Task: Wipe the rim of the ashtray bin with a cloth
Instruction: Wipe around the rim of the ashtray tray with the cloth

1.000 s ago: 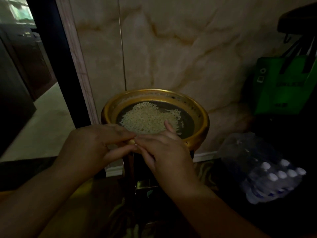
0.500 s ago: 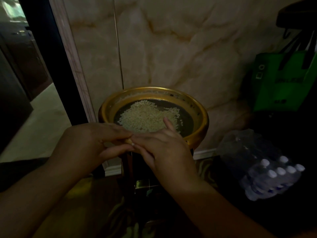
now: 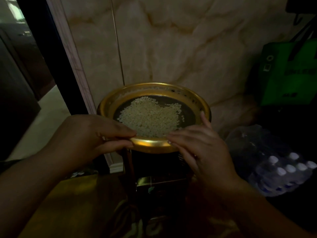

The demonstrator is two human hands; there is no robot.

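A: The left hand [image 3: 89,136] covers the gold rim [image 3: 154,145] at its near-left edge; the green bag [image 3: 289,73] runs off the frame's right side.

B: The bin's dark body [image 3: 159,169] below the rim is lost in shadow. The bottle pack [image 3: 281,169] is blurred, its labels unreadable.

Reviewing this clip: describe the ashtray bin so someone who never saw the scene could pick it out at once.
Start at the veined marble wall; the ashtray bin stands on the floor directly in front of it, just right of the dark doorway. The left hand and right hand rest on its near rim. Unlike the green bag and wrapped water bottles to its right, it has a round gold top holding pale pebbles.
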